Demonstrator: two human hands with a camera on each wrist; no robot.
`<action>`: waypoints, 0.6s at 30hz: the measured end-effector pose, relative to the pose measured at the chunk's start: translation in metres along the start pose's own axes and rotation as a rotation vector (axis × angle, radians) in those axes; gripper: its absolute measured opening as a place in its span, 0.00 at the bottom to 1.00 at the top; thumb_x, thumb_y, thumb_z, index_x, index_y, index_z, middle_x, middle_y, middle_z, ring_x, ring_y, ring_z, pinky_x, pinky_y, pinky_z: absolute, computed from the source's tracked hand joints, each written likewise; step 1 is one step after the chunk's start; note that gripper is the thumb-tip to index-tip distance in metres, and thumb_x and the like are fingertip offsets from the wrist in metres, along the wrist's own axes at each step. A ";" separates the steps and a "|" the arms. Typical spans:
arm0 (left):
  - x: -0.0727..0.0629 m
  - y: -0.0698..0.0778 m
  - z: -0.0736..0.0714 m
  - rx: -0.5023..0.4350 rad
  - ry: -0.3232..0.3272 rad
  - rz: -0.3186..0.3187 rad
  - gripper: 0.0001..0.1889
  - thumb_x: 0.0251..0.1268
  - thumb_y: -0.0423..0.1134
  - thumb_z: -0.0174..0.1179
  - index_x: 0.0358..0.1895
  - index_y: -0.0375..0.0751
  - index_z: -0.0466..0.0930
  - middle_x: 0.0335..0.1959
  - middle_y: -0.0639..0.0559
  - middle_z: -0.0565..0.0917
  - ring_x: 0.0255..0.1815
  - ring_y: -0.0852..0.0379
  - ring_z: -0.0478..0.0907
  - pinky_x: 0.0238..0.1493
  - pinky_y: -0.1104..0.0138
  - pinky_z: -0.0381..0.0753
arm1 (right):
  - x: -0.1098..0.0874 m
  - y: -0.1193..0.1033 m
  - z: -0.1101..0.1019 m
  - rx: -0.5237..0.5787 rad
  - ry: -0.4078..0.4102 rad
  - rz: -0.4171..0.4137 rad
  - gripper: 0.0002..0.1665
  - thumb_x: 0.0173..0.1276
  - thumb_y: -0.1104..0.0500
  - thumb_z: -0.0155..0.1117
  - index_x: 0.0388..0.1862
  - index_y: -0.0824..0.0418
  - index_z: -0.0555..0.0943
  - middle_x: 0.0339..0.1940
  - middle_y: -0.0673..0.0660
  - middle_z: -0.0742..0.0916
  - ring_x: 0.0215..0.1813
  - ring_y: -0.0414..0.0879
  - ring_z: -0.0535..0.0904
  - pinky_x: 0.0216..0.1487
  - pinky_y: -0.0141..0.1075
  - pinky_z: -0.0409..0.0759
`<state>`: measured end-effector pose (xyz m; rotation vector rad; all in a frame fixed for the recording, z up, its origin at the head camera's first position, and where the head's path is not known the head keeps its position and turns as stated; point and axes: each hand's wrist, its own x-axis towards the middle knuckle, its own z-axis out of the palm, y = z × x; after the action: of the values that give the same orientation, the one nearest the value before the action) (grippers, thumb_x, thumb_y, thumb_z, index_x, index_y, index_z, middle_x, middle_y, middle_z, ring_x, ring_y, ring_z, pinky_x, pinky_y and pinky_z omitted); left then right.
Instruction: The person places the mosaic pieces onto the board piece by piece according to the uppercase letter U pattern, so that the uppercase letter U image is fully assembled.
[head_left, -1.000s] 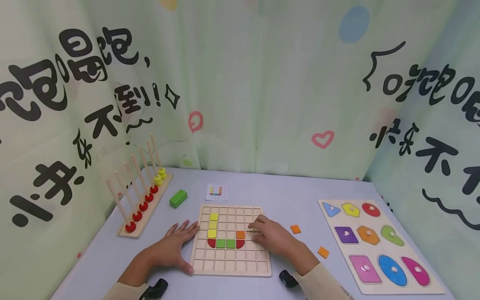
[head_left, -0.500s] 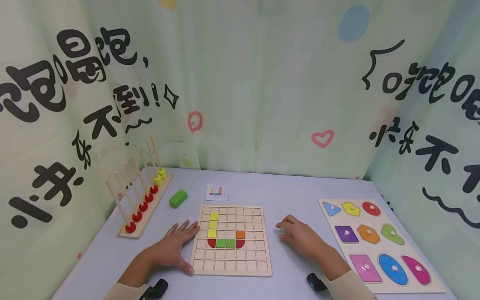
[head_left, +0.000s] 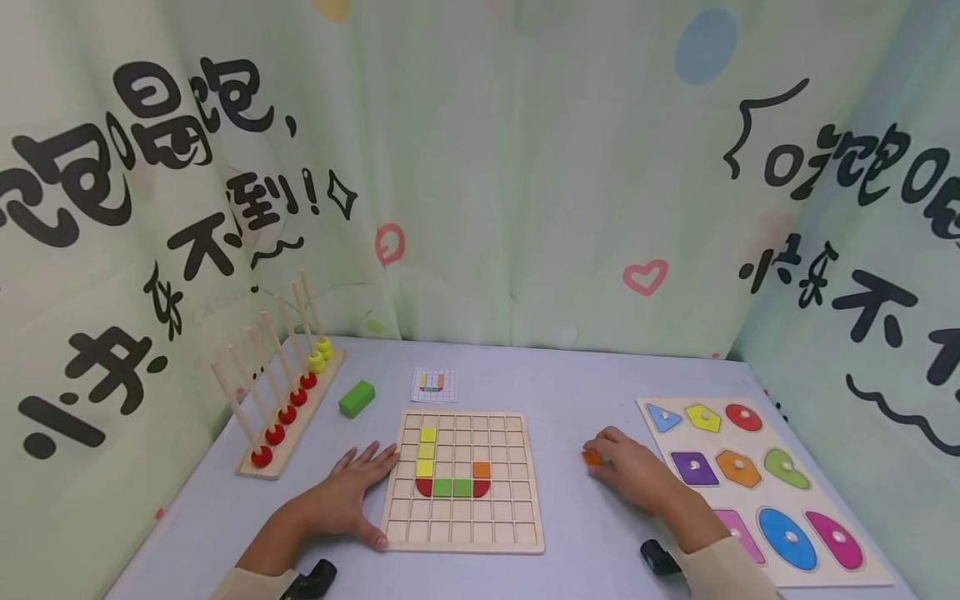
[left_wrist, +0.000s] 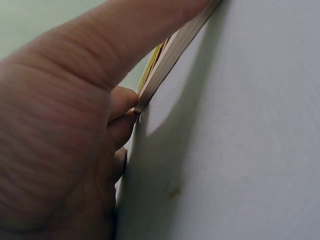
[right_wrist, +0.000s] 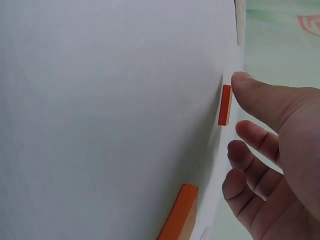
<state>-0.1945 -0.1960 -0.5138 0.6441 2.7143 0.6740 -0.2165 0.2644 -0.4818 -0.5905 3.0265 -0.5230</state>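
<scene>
My left hand rests with spread fingers along the left edge of a wooden grid board; its thumb touches the near left corner. Yellow tiles, green tiles, red corner tiles and one orange tile sit in the grid. To the board's right, my right hand is at a loose orange square tile on the table. In the right wrist view, its thumb and fingers stand apart around that tile, without a visible pinch. A second loose orange tile lies nearer the wrist, hidden in the head view.
A small pattern card lies behind the board, and a green block is left of it. Farther left stands a peg rack with red and yellow beads. A knobbed shape puzzle lies at the right, partly behind my right forearm.
My right hand has left the board's right side and moved right to the loose orange tile. The left hand stays where it was; the tiles in the grid look the same.
</scene>
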 end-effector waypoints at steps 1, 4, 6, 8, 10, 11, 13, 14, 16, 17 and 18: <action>0.000 0.000 0.000 0.001 -0.001 0.002 0.67 0.28 0.71 0.74 0.77 0.45 0.54 0.78 0.54 0.52 0.78 0.45 0.37 0.72 0.43 0.30 | 0.000 0.001 0.000 0.001 -0.004 0.003 0.18 0.65 0.57 0.70 0.54 0.56 0.82 0.47 0.48 0.78 0.49 0.45 0.77 0.55 0.45 0.78; 0.000 0.000 0.000 0.001 -0.002 0.007 0.67 0.28 0.71 0.74 0.77 0.45 0.54 0.78 0.54 0.52 0.78 0.45 0.36 0.72 0.43 0.30 | 0.001 0.005 0.001 0.002 -0.010 0.008 0.18 0.64 0.57 0.70 0.54 0.55 0.82 0.48 0.48 0.78 0.50 0.46 0.77 0.56 0.46 0.78; -0.001 0.000 -0.001 0.001 -0.001 0.009 0.67 0.28 0.71 0.74 0.77 0.45 0.54 0.78 0.54 0.52 0.78 0.45 0.37 0.72 0.43 0.30 | 0.002 0.006 0.002 -0.002 -0.018 0.018 0.18 0.64 0.57 0.70 0.54 0.55 0.82 0.50 0.49 0.78 0.52 0.48 0.77 0.57 0.47 0.77; -0.001 -0.001 0.000 0.000 0.000 0.011 0.67 0.28 0.71 0.73 0.77 0.45 0.54 0.78 0.54 0.52 0.78 0.45 0.36 0.72 0.43 0.30 | 0.003 0.007 0.003 -0.006 -0.024 0.021 0.19 0.64 0.57 0.70 0.54 0.55 0.82 0.51 0.50 0.79 0.54 0.50 0.77 0.58 0.48 0.76; -0.001 -0.001 0.000 -0.001 0.002 0.010 0.67 0.28 0.71 0.73 0.77 0.45 0.54 0.78 0.54 0.52 0.78 0.45 0.37 0.72 0.43 0.29 | 0.003 0.008 0.004 -0.007 -0.027 0.015 0.19 0.64 0.58 0.70 0.54 0.55 0.82 0.53 0.52 0.79 0.55 0.51 0.77 0.59 0.49 0.75; -0.001 -0.001 0.000 -0.001 0.003 0.009 0.67 0.28 0.71 0.73 0.77 0.45 0.54 0.78 0.54 0.52 0.78 0.45 0.36 0.72 0.43 0.29 | 0.004 0.008 0.004 -0.008 -0.027 0.012 0.19 0.65 0.58 0.69 0.54 0.56 0.82 0.53 0.52 0.79 0.55 0.52 0.77 0.59 0.50 0.75; -0.001 -0.001 0.000 0.000 0.003 0.006 0.67 0.28 0.71 0.73 0.77 0.45 0.54 0.78 0.54 0.52 0.78 0.45 0.36 0.72 0.43 0.29 | 0.004 0.009 0.004 -0.007 -0.029 0.009 0.18 0.65 0.58 0.69 0.54 0.56 0.82 0.53 0.52 0.79 0.56 0.52 0.77 0.60 0.50 0.74; -0.001 -0.001 0.000 0.000 0.005 0.004 0.67 0.28 0.71 0.73 0.77 0.45 0.54 0.78 0.54 0.52 0.78 0.45 0.36 0.72 0.43 0.29 | 0.004 0.009 0.005 -0.007 -0.030 0.007 0.18 0.65 0.59 0.69 0.55 0.56 0.82 0.53 0.52 0.79 0.56 0.52 0.77 0.60 0.50 0.74; 0.000 -0.001 0.001 0.003 0.005 0.002 0.67 0.28 0.71 0.73 0.77 0.46 0.54 0.78 0.54 0.52 0.78 0.45 0.36 0.72 0.43 0.29 | 0.005 0.009 0.005 -0.008 -0.034 0.010 0.18 0.66 0.59 0.68 0.55 0.56 0.82 0.53 0.52 0.79 0.56 0.52 0.77 0.60 0.50 0.74; 0.000 -0.001 0.001 0.005 0.005 0.001 0.67 0.28 0.71 0.73 0.77 0.46 0.54 0.78 0.54 0.52 0.78 0.45 0.36 0.72 0.43 0.30 | 0.006 0.009 0.005 -0.009 -0.037 0.014 0.18 0.66 0.59 0.68 0.55 0.56 0.82 0.52 0.51 0.79 0.55 0.51 0.77 0.60 0.50 0.74; 0.000 -0.001 0.001 0.005 0.006 0.001 0.67 0.27 0.71 0.73 0.77 0.46 0.54 0.78 0.54 0.52 0.78 0.46 0.36 0.72 0.43 0.30 | 0.006 0.009 0.005 -0.009 -0.039 0.019 0.18 0.66 0.59 0.68 0.55 0.56 0.82 0.52 0.51 0.80 0.55 0.51 0.77 0.59 0.49 0.75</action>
<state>-0.1943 -0.1965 -0.5152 0.6455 2.7223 0.6701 -0.2249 0.2685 -0.4888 -0.5650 2.9965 -0.4913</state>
